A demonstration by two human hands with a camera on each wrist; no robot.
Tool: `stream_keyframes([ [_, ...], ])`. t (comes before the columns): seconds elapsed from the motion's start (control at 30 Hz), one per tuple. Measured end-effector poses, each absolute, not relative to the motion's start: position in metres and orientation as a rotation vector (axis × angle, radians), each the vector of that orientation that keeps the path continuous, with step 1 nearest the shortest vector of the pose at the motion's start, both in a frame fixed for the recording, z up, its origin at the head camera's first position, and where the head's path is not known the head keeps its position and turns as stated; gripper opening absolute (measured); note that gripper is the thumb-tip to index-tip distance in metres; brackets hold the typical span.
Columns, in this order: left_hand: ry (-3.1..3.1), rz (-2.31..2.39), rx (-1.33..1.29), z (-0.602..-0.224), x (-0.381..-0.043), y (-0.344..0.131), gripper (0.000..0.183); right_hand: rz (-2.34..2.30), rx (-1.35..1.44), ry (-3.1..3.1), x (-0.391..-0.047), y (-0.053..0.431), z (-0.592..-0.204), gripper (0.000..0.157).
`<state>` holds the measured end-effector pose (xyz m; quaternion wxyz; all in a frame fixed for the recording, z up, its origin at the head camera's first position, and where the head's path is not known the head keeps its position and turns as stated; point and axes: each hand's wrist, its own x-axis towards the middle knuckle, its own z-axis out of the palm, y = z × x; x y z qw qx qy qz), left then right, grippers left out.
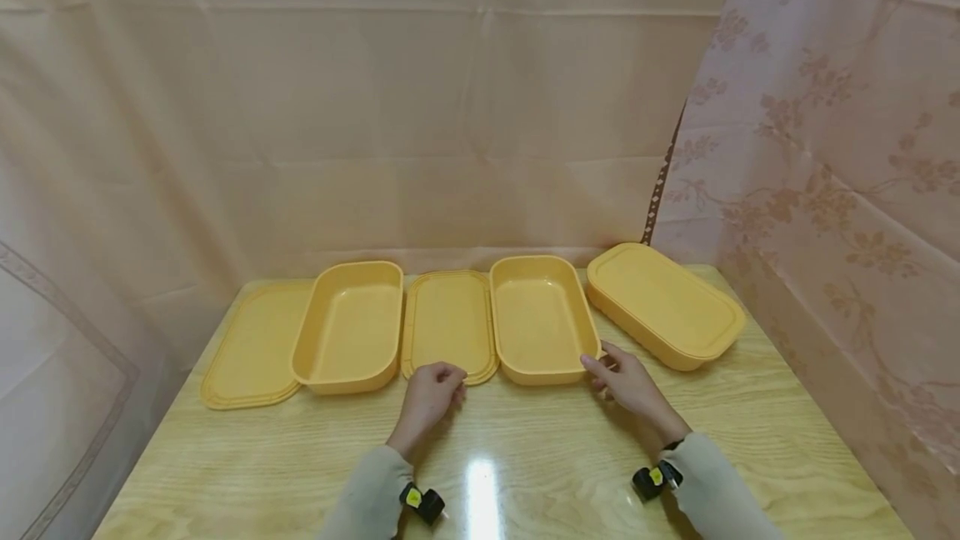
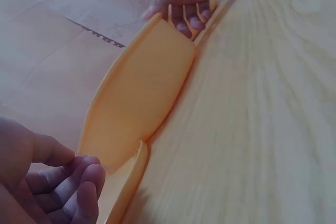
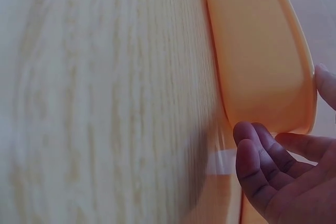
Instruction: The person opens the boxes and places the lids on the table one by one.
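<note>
My right hand (image 1: 626,382) is at the near right corner of an uncovered yellow food container (image 1: 546,375). Its thumb lies at the rim and the index finger against the outer wall, while the other fingers are bent loosely below, as the right wrist view shows. Over the near edge of a flat yellow lid (image 1: 448,319), just left of that container, is my left hand (image 1: 431,398). Its thumb tip meets the index finger and the other fingers curl loosely, with nothing visible between them. Whether it touches the lid, I cannot tell.
Left of the middle lid stands another uncovered yellow container (image 1: 348,327), overlapping a second lid (image 1: 258,348). A covered yellow container (image 1: 663,302) sits askew at the right. The wooden table (image 1: 525,448) ends at a hanging beige curtain (image 1: 420,123); a flowered curtain (image 1: 840,190) hangs on the right.
</note>
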<state>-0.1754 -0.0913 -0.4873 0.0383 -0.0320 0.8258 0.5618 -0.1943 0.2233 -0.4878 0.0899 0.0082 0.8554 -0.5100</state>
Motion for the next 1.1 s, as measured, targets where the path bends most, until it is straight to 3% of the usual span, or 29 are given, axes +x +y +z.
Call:
stream_keyframes([
  [0.5,2.506,1.802,-0.001,-0.481,-0.186,-0.067,0.023,-1.485,-0.029,2.596,-0.192,0.229,-0.48,0.063],
  [1.1,2.689,1.833,0.084,-0.466,-0.19,-0.049,0.023,-1.346,-0.191,2.827,-0.195,0.239,-0.468,0.055],
])
